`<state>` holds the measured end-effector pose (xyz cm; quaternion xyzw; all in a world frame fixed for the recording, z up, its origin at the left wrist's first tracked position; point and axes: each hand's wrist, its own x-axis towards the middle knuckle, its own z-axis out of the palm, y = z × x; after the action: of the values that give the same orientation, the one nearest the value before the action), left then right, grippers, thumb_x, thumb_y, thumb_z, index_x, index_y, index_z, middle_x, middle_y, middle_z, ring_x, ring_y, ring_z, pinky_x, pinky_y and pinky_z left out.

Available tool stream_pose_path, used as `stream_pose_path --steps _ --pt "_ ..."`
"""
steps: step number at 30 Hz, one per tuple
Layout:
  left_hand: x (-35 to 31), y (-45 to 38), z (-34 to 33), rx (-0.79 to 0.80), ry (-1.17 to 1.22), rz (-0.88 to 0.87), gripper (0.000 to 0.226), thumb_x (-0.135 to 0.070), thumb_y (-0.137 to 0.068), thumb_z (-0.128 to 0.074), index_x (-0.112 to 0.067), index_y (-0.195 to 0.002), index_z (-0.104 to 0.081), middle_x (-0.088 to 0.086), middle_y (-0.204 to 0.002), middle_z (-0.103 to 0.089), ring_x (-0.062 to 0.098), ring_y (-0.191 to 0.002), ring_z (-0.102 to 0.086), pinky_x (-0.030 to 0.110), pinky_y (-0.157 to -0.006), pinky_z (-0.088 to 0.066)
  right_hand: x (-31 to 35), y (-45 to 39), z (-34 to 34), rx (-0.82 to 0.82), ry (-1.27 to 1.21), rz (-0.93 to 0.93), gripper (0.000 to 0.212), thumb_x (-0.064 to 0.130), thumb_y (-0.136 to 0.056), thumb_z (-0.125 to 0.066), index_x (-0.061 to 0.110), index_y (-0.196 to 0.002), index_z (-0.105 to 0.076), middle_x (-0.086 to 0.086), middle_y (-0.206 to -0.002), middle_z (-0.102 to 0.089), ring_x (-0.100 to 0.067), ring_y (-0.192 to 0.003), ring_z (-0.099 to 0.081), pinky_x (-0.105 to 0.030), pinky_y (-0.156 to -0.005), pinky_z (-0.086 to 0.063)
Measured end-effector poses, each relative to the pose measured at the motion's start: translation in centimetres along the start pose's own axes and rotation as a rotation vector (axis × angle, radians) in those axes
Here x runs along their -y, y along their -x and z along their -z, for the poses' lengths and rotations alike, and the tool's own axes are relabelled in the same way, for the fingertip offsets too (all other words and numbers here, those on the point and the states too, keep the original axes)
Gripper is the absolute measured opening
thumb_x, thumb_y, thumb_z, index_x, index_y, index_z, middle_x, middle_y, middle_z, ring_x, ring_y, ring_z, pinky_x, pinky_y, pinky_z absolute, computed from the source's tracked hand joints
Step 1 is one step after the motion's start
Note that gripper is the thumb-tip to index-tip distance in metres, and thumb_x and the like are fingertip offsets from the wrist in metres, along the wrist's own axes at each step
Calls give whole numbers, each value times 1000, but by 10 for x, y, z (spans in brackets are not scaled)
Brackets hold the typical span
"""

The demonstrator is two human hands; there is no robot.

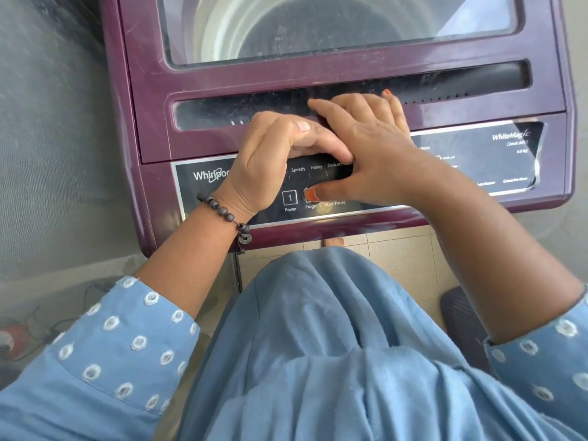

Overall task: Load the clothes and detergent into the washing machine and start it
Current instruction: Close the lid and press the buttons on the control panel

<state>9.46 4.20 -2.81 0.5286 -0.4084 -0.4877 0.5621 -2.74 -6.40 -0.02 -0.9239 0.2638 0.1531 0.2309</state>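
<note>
A purple top-load washing machine [149, 90] stands in front of me with its glass lid [477, 33] down. The pale drum [222, 30] shows through it; I cannot tell what lies inside. My left hand [270, 163] curls its fingers into the lid's handle recess [210, 111], thumb on the lid's front edge. My right hand [372, 144] lies beside it with fingers reaching over the same edge into the recess. Its thumb stretches down onto the black control panel [203, 192], its tip on the Program button [313, 195], between Power [290, 198] and Start/Pause [334, 203].
A grey mesh surface [47, 122] runs along the machine's left side. Beige floor tiles [397, 249] and my bare foot [333, 240] show below the machine. A dark ribbed basket [461, 323] stands at the right, and cables with a red object [12, 338] lie at lower left.
</note>
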Motion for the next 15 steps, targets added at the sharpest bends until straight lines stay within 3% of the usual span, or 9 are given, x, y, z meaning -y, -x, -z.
stream_pose_path --steps 15 --pt "-3 2 -8 -22 -35 -10 52 -4 -86 -20 -3 -94 -71 12 -92 -73 19 -95 -69 25 -86 -50 -2 3 -1 -39 -46 -11 113 64 -62 -73 29 -153 -17 3 -146 -31 -25 -142 -17 -46 -118 8"
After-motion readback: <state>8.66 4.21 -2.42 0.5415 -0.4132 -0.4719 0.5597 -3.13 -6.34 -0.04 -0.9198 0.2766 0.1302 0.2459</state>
